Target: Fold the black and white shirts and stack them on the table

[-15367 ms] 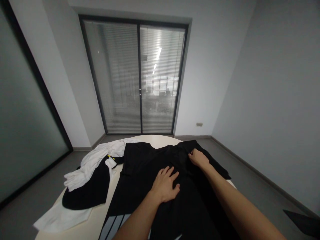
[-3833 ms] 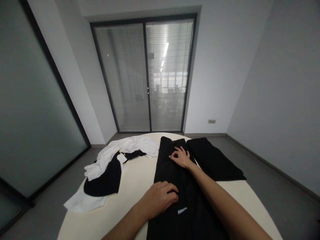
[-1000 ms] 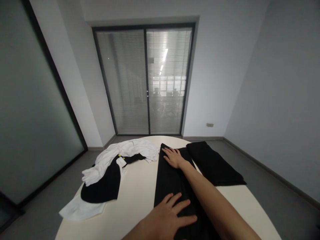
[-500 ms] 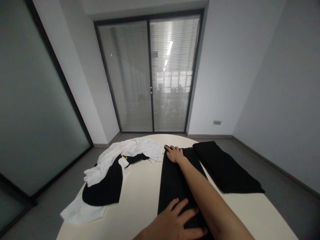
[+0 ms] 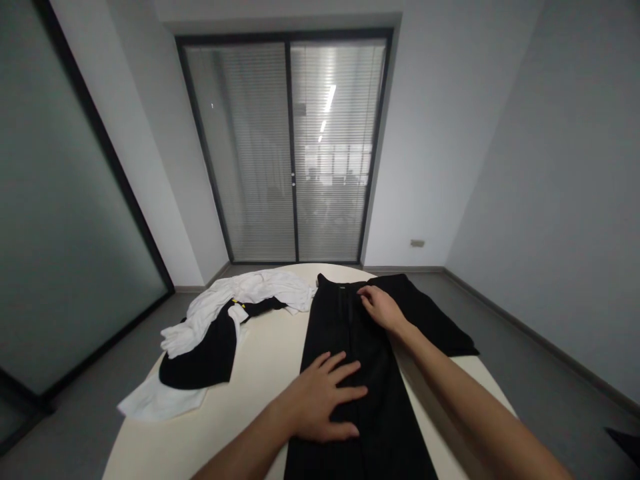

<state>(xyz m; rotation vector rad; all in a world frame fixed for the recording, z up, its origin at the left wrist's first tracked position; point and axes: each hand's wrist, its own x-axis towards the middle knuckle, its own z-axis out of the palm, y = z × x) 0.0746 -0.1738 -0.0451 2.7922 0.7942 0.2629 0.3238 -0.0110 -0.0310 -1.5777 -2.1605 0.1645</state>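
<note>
A black garment (image 5: 345, 347), folded into a long strip, lies along the middle of a round cream table (image 5: 260, 373). My left hand (image 5: 320, 399) rests flat on its near part with the fingers spread. My right hand (image 5: 380, 308) lies on the far end of the strip, fingers bent down onto the cloth at its right edge. Whether those fingers pinch the fabric is not visible. A second flat black piece (image 5: 435, 320) lies just right of my right hand.
A heap of white and black clothes (image 5: 220, 327) lies on the table's left side and hangs over its edge. Beyond the table are a grey floor, grey walls and a glass door with blinds (image 5: 287, 153).
My right hand has moved from the strip's far left corner to its right edge. My left hand has slid further up the strip. The strip now reaches closer to the other black piece.
</note>
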